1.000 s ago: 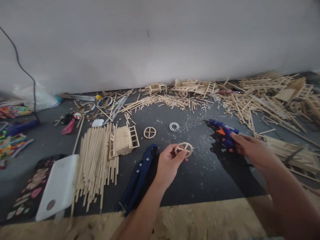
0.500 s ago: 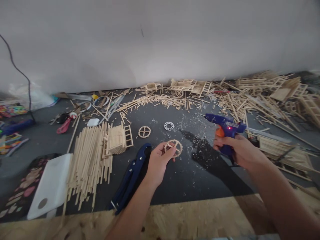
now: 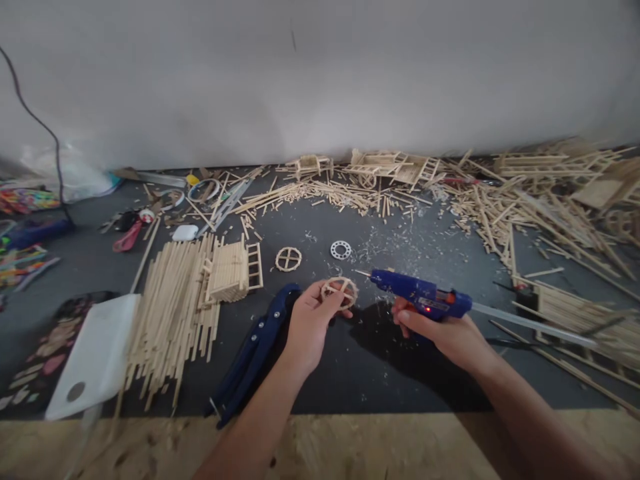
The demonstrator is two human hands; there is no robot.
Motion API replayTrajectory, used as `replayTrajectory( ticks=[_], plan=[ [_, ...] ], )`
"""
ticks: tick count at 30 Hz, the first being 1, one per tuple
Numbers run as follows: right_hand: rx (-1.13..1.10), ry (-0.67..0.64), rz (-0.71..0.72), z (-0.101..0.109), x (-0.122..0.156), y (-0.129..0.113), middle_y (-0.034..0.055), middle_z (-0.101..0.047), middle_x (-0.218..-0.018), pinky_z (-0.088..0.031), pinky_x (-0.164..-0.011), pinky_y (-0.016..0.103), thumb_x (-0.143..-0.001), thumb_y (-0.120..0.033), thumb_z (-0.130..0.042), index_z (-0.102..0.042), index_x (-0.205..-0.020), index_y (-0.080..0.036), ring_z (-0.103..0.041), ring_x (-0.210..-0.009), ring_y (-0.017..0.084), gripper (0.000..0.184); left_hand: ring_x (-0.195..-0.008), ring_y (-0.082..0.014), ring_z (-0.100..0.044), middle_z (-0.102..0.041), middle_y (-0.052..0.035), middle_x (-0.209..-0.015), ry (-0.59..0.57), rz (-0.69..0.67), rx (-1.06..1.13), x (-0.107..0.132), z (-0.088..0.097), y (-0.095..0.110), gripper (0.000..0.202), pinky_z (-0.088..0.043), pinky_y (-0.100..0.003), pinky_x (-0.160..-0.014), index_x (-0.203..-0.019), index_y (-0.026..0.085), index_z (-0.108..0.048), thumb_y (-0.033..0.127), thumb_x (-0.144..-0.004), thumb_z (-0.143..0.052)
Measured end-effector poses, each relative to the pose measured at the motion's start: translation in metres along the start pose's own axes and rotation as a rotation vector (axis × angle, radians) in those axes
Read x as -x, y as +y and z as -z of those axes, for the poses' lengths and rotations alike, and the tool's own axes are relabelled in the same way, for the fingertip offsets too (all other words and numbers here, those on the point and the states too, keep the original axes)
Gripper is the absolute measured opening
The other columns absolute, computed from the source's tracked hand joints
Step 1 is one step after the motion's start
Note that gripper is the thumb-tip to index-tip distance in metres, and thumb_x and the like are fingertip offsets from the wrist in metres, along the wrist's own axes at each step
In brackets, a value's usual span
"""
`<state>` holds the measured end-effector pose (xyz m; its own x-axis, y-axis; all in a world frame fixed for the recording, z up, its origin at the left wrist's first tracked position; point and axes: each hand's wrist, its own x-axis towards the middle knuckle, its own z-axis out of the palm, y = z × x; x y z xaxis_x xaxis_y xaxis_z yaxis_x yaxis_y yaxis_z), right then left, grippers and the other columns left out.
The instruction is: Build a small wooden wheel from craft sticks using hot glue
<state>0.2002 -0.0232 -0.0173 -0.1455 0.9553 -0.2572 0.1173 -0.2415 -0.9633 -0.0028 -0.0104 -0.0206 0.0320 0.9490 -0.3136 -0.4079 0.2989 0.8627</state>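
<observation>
Wheel and glue gun, tip to rim

Here my left hand [image 3: 311, 325] pinches a small wooden wheel [image 3: 339, 292] above the dark mat [image 3: 350, 367]. My right hand [image 3: 440, 331] grips the blue glue gun [image 3: 420, 293], nozzle just beside the wheel. Another wheel [image 3: 289, 259] and a white ring [image 3: 341, 250] lie beyond; blue cutters [image 3: 253, 357] rest left.

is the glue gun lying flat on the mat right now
No, the right hand holds the glue gun up off the mat, its nozzle aimed at the wooden wheel in the left hand.
</observation>
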Motion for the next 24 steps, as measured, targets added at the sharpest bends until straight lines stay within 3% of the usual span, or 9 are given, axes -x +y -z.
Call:
replayTrajectory(
  ticks=[7, 14, 24],
  plan=[
    [0.314, 0.050, -0.068, -0.0078, 0.0025, -0.0011, -0.0015, -0.058, -0.050, -0.044, -0.054, 0.027, -0.077, -0.042, -0.058, -0.055, -0.056, -0.022, -0.056, -0.052, 0.016, 0.030, -0.069, -0.0128, -0.059, -0.065, -0.0030, -0.075, 0.003, 0.010, -0.020, -0.0002, -0.0032, -0.0009, 0.017, -0.050, -0.022, -0.056, -0.084, 0.014, -0.068, 0.028, -0.074, -0.069],
    [0.394, 0.037, -0.106, -0.0063, 0.0036, 0.0052, 0.0007, -0.060, -0.050, -0.042, -0.049, 0.026, -0.079, -0.047, -0.054, -0.054, -0.049, -0.022, -0.057, -0.051, 0.016, 0.039, -0.070, -0.0141, -0.061, -0.065, -0.0036, -0.075, 0.056, 0.014, -0.026, 0.0007, -0.0050, -0.0012, 0.019, -0.051, -0.023, -0.055, -0.083, 0.014, -0.067, 0.028, -0.071, -0.070],
    [0.408, 0.046, -0.080, -0.0056, 0.0039, 0.0085, 0.0009, -0.061, -0.052, -0.044, -0.050, 0.026, -0.079, -0.046, -0.053, -0.055, -0.049, -0.022, -0.057, -0.052, 0.016, 0.038, -0.068, -0.0127, -0.061, -0.065, -0.0020, -0.072, 0.046, 0.015, -0.030, -0.0001, -0.0037, -0.0036, 0.017, -0.052, -0.023, -0.056, -0.082, 0.015, -0.067, 0.028, -0.071, -0.071]
  ],
)
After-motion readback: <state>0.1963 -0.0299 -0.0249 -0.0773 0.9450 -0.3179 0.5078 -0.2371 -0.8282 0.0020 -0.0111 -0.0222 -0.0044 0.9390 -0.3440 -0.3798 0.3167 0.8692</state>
